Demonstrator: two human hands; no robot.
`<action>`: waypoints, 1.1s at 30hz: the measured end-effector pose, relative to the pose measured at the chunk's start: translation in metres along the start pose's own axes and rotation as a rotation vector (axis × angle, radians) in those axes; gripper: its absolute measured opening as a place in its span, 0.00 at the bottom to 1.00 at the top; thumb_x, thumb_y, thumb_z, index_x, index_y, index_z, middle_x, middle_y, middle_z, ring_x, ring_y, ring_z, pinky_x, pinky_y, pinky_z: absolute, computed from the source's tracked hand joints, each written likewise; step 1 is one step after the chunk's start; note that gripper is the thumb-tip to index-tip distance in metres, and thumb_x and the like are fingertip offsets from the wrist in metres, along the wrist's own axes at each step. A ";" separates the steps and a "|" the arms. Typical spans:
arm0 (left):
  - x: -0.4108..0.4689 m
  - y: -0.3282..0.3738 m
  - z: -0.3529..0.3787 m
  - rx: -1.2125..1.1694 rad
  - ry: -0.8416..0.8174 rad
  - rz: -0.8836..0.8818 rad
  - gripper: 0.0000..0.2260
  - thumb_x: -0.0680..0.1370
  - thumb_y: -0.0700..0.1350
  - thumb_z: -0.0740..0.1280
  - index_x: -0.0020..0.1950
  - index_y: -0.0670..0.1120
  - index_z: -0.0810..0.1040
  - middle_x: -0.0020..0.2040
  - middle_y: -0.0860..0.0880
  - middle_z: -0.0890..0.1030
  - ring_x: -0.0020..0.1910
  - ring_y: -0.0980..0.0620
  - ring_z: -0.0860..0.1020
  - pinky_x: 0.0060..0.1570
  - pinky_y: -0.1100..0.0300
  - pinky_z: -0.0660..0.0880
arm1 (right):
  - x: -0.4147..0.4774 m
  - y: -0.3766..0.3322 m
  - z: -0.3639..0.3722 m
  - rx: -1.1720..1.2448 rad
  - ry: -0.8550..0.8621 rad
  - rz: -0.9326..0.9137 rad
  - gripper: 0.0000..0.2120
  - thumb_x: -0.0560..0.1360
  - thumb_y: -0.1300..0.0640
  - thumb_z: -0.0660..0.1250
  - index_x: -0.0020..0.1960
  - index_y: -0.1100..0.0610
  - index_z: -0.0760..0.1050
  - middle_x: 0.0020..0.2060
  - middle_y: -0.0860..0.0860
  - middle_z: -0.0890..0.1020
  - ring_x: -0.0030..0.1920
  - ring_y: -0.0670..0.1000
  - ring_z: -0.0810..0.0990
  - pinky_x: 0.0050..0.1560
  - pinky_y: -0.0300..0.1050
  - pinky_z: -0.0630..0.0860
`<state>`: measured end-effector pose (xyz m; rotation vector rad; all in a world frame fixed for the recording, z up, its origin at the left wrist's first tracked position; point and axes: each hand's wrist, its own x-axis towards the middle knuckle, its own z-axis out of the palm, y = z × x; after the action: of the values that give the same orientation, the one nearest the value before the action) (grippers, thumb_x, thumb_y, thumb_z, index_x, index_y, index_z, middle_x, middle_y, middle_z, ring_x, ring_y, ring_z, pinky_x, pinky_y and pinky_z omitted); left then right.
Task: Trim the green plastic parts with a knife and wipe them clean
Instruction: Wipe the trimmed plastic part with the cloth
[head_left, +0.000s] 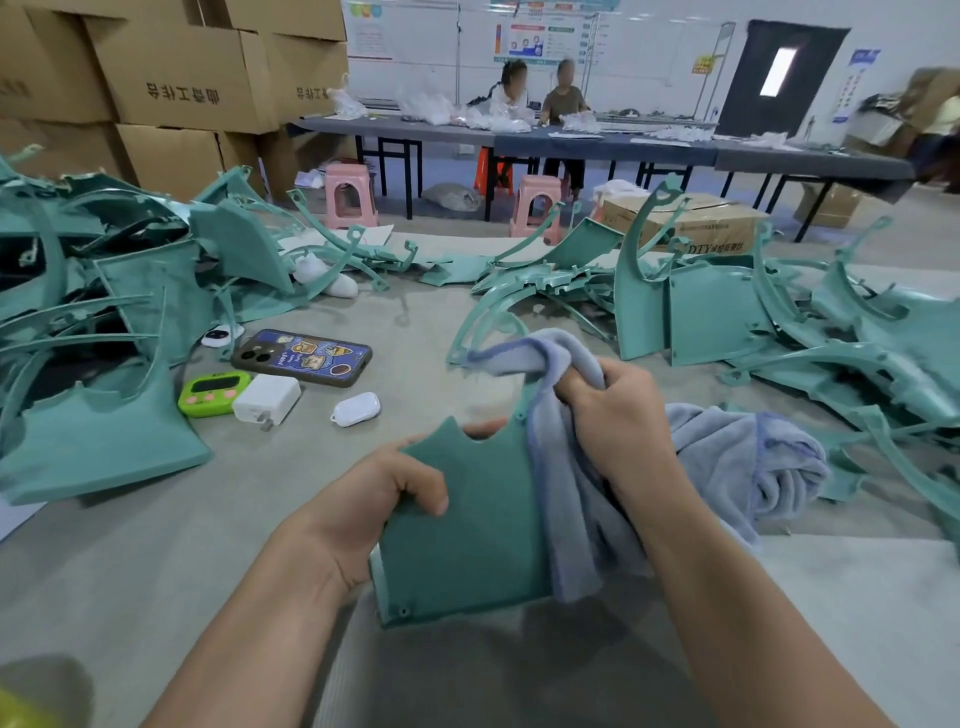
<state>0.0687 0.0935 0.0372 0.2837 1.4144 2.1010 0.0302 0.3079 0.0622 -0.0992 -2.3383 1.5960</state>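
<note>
Left hand (387, 496) grips green part (467, 535), right hand (618, 421) clutches cloth (569, 525) against it, phone (304, 357) and charger (266, 399) nearby

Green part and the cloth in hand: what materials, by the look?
The green part looks like rigid moulded plastic, matte teal: crisp cut-outs, thin flat wall, a small boss hole at its corner. The cloth seems microfibre or terry: soft blue-grey pile, limp folds, stitched hem.

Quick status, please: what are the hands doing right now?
Left hand grips green part. Right hand grips blue cloth against part's edge. Other parts piled both sides, not in the way.
</note>
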 end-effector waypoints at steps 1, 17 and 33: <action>0.000 0.000 -0.001 0.022 -0.013 -0.016 0.37 0.57 0.35 0.65 0.67 0.48 0.80 0.60 0.38 0.82 0.53 0.38 0.81 0.58 0.45 0.75 | 0.001 0.001 -0.002 0.046 -0.025 0.093 0.18 0.79 0.50 0.68 0.32 0.55 0.73 0.25 0.47 0.73 0.27 0.47 0.68 0.29 0.41 0.66; 0.002 0.000 -0.002 0.192 0.027 -0.146 0.30 0.55 0.35 0.67 0.56 0.44 0.84 0.42 0.40 0.83 0.37 0.41 0.80 0.40 0.54 0.78 | 0.011 -0.002 0.003 0.078 -0.019 0.413 0.15 0.68 0.50 0.74 0.43 0.63 0.82 0.35 0.55 0.85 0.35 0.54 0.83 0.36 0.45 0.76; 0.002 0.003 -0.019 -0.192 0.287 0.073 0.24 0.65 0.33 0.60 0.55 0.44 0.86 0.58 0.40 0.85 0.48 0.41 0.85 0.46 0.49 0.82 | 0.008 0.002 -0.043 -0.526 0.257 -0.151 0.34 0.72 0.54 0.73 0.76 0.44 0.67 0.59 0.44 0.77 0.63 0.50 0.75 0.68 0.50 0.70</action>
<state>0.0568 0.0794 0.0318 -0.0457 1.3610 2.3922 0.0346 0.3493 0.0765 -0.2211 -2.4261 0.8149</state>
